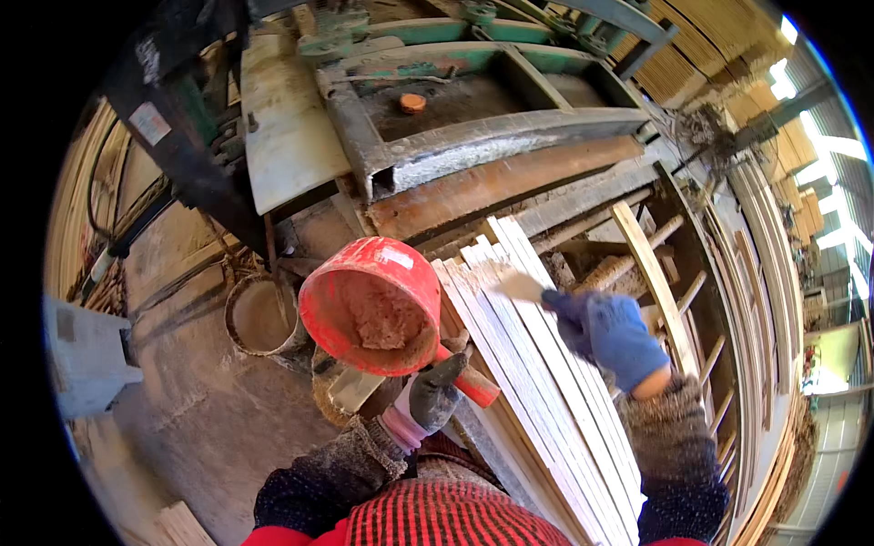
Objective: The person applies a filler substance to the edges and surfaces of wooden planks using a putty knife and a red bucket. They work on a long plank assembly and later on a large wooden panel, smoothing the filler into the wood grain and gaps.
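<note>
Largest item: green-and-grey rectangular metal machine frame (496, 136), upper centre of frame. Below it, a row of long, pale wooden strips (546, 373) runs from centre to lower right. Brownish residue shows at their upper ends; glare hides how much of the rest is coated. Red, round, deep pot with tube handle (426, 275), centre, is tilted, mouth toward lower left. Right hand in blue glove (619, 337), right of centre: fingers closed on a scraper's grip. Left hand in grey-and-pink glove (428, 400), lower centre: fingers curled round the pot's handle. Lumpy, pinkish-brown paste (387, 326) remains inside the pot. Thin, flat, pale-bladed scraper (519, 286) over strips' upper ends; blurred, contact cannot be told. Judgement: work partway, paste left to spread.
</note>
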`<state>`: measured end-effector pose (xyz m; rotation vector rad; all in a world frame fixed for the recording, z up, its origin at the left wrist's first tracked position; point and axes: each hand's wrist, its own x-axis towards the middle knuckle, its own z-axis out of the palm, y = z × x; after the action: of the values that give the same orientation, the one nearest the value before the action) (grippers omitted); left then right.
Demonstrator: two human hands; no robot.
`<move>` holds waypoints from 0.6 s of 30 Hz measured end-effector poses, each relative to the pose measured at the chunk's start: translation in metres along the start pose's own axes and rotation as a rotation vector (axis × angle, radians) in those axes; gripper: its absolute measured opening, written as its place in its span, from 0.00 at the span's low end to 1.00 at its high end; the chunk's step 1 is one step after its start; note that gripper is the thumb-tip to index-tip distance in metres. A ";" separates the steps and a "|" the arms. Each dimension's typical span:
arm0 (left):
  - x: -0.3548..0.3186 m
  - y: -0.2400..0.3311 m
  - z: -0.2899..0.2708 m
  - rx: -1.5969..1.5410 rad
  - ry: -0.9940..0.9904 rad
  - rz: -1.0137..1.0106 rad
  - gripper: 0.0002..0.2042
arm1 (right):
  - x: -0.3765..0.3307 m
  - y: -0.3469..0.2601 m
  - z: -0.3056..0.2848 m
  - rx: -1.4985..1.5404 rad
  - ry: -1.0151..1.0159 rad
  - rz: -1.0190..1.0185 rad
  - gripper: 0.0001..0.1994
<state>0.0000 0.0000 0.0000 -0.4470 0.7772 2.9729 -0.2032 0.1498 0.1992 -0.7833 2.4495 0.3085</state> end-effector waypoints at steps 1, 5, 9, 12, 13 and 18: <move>-0.003 0.005 0.004 -0.072 0.020 0.007 0.27 | -0.001 -0.011 -0.008 -0.073 0.200 -0.066 0.15; 0.006 0.023 0.024 -0.048 0.056 -0.090 0.24 | 0.033 -0.014 0.031 -0.204 0.276 -0.058 0.15; -0.006 -0.017 0.007 0.147 -0.060 0.023 0.24 | -0.005 0.007 -0.007 -0.338 0.090 -0.105 0.14; -0.011 0.001 -0.006 0.520 -0.166 0.119 0.23 | 0.035 0.006 0.001 -0.078 0.365 -0.061 0.13; -0.008 0.000 -0.003 0.435 -0.158 0.109 0.23 | 0.054 0.015 0.020 0.001 0.514 -0.090 0.13; -0.004 0.005 -0.006 0.318 -0.171 0.072 0.25 | 0.037 0.035 0.037 -0.013 0.296 -0.092 0.18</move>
<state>0.0052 -0.0071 -0.0018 -0.1490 1.2384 2.8230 -0.2332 0.1745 0.1501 -1.0061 2.6751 0.1837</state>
